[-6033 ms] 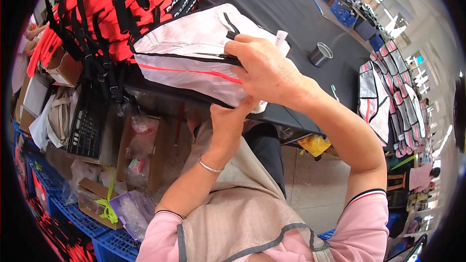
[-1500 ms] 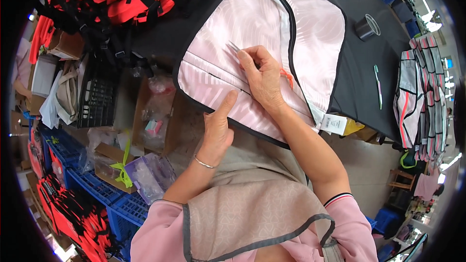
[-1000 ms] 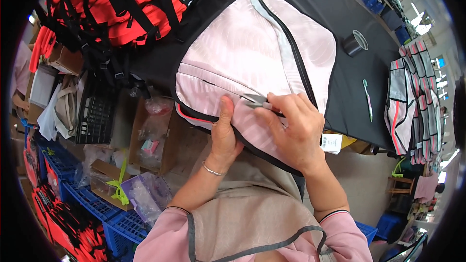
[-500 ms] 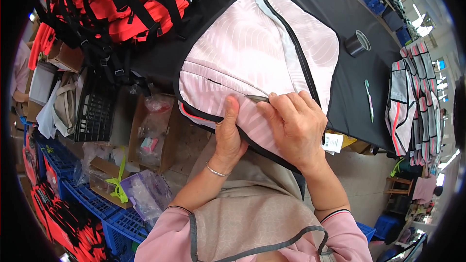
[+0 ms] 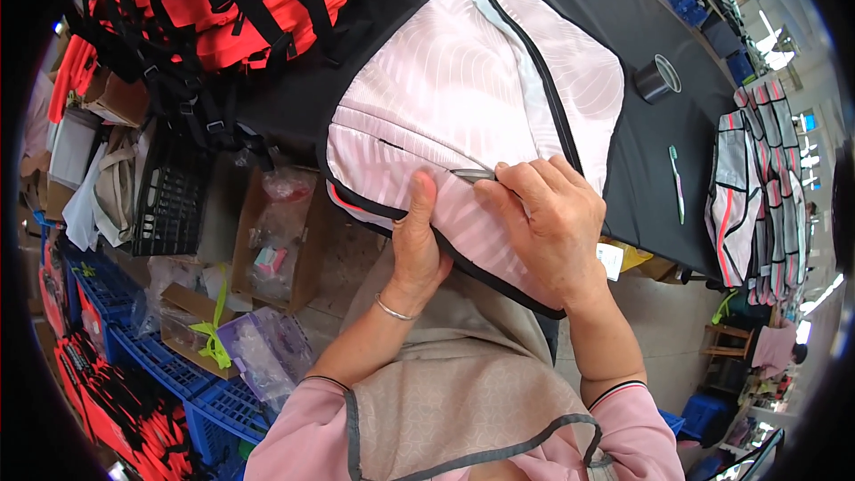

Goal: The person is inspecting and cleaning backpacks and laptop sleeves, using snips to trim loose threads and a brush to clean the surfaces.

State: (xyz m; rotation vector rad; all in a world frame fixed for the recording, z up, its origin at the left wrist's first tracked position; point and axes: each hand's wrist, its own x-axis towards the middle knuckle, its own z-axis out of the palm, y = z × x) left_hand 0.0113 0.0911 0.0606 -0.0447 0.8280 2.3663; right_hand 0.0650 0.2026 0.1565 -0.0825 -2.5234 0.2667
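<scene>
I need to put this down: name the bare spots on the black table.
Bare black table lies between the pink backpack, the tape roll and the green pen. Crowded: the red bags, far left.

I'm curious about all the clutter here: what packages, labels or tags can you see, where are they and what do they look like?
White tag: small rectangle, at the table edge by the right hand.
Cardboard box: brown, open, left of the left hand, holding clear bags.
Clear bag: purplish, on blue crates.

A black table (image 5: 614, 53) carries a pink backpack (image 5: 463, 107), tape roll (image 5: 657, 78) and toothbrush (image 5: 677, 183).
</scene>
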